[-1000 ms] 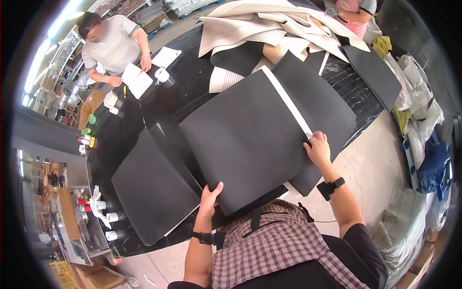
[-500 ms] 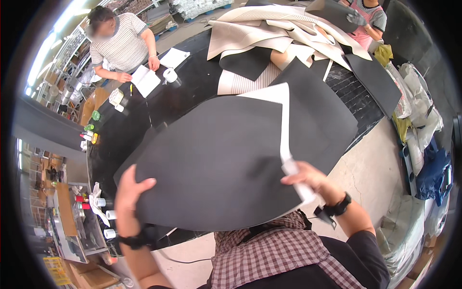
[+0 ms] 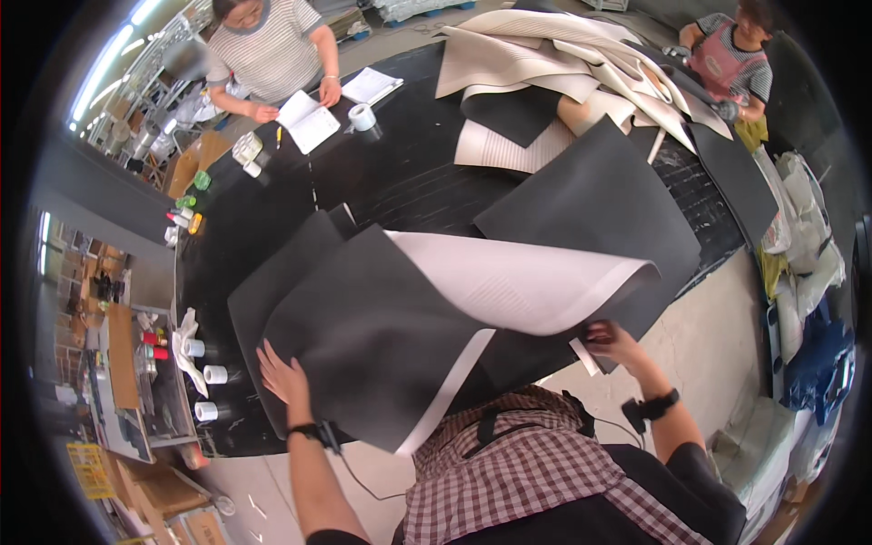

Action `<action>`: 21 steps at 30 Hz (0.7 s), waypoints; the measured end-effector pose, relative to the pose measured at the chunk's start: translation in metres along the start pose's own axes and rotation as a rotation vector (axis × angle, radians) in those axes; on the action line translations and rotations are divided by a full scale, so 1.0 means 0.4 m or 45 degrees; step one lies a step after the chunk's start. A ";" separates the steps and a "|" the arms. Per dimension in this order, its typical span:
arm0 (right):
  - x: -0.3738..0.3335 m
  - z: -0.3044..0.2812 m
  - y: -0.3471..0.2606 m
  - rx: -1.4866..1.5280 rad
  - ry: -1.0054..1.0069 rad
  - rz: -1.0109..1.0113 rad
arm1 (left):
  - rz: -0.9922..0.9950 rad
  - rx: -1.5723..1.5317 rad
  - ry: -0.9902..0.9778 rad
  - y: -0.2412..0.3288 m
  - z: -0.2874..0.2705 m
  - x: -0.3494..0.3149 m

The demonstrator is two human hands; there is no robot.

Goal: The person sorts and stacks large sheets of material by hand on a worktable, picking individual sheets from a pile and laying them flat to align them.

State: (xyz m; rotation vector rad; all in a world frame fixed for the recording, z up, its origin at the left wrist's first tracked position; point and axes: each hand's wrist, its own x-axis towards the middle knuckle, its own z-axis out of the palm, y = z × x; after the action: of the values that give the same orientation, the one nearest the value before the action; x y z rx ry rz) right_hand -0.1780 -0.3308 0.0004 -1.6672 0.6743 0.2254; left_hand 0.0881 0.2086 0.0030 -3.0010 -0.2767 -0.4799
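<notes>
One black table [image 3: 381, 182], cluttered workshop.

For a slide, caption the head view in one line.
Left hand presses a black sheet flat on the dark table while right hand folds its white underside over.

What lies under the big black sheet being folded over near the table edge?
Under the black sheet another black sheet shows along its far left edge, on the black table. The left hand presses it flat; the right hand grips its folded-over white underside. Anything else beneath is covered.
</notes>
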 end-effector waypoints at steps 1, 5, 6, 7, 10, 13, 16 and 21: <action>-0.024 -0.026 -0.022 0.438 0.010 0.048 | -0.052 -0.195 0.166 -0.025 0.048 -0.066; 0.054 -0.121 -0.087 1.598 -0.158 -0.173 | -0.439 -0.449 -0.038 0.002 0.046 -0.302; 0.091 -0.115 -0.139 1.677 -0.128 -0.175 | -0.626 -0.668 -0.096 0.040 -0.001 -0.336; 0.133 -0.108 -0.188 1.752 -0.107 -0.175 | -0.819 -0.890 -0.145 0.061 -0.024 -0.367; 0.266 -0.149 -0.241 1.635 0.051 0.082 | -1.090 -1.626 -0.131 0.054 0.005 -0.441; 0.403 -0.173 -0.207 1.446 0.274 0.136 | -1.013 -1.572 -0.664 -0.033 0.032 -0.418; 0.363 -0.197 -0.357 1.315 0.140 0.003 | -0.928 -1.871 -0.600 -0.007 -0.148 -0.311; 0.213 -0.216 -0.609 0.920 0.308 -0.800 | -0.786 -2.018 -0.658 -0.012 -0.442 -0.211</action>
State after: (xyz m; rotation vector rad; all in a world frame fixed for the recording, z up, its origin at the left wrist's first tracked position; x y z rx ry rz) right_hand 0.0050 -0.4224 0.1802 -1.1271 0.3125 -0.6140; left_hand -0.0449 0.1789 0.1438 -4.4736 -1.5115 0.3250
